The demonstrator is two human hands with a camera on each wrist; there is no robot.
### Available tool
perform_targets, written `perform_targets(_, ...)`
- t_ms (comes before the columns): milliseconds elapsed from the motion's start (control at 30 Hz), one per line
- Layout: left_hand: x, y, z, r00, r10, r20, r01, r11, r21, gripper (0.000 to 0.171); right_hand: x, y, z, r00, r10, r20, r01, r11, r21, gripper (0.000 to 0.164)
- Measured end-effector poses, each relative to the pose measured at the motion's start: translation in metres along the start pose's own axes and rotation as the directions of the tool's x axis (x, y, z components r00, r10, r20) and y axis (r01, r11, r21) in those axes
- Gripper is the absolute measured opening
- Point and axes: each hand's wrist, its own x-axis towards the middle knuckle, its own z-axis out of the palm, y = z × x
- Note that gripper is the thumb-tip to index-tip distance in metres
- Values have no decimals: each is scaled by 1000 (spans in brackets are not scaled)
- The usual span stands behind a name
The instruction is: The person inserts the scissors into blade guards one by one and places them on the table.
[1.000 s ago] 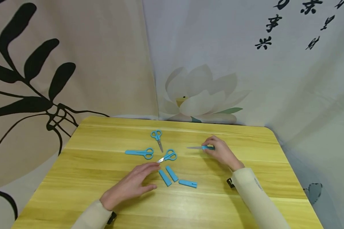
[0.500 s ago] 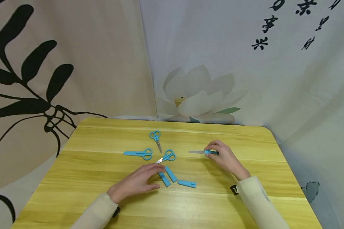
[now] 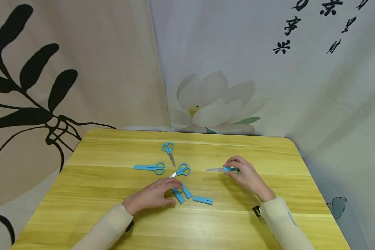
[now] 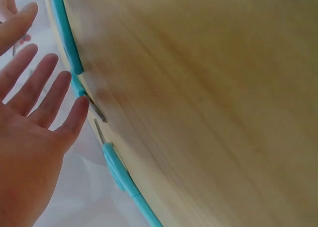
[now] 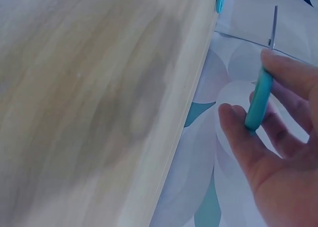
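Note:
My right hand pinches a pair of blue-handled scissors by the handles, above the table, blades pointing left. In the right wrist view these scissors sit between thumb and fingers. My left hand hovers palm down with fingers extended, its fingertips close to two blue blade covers, a left one and a right one. Whether it touches them I cannot tell. Farther right lies a third cover. Just beyond my left fingers are bare-bladed scissors.
Another uncovered pair of scissors lies farther back, blades toward me. To its left, a pair with its blades covered lies sideways. The wooden table ends before a printed cloth backdrop.
My right hand has moved toward me and slightly right, carrying the scissors. My left hand has shifted right, so its fingers now overlap the nearest blade covers in the head view.

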Motion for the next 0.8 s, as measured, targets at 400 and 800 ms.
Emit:
perform_targets(400,9,-7,2,1000,23,16,-23,999,-35,37,-4,4,1,1000,-17,-13,17,1000,-13,19)
perform_targets(800,13,-15,3,999,28,41,-24,995,-95,30,-5,5,1,1000,-7,0,7,1000,5,18)
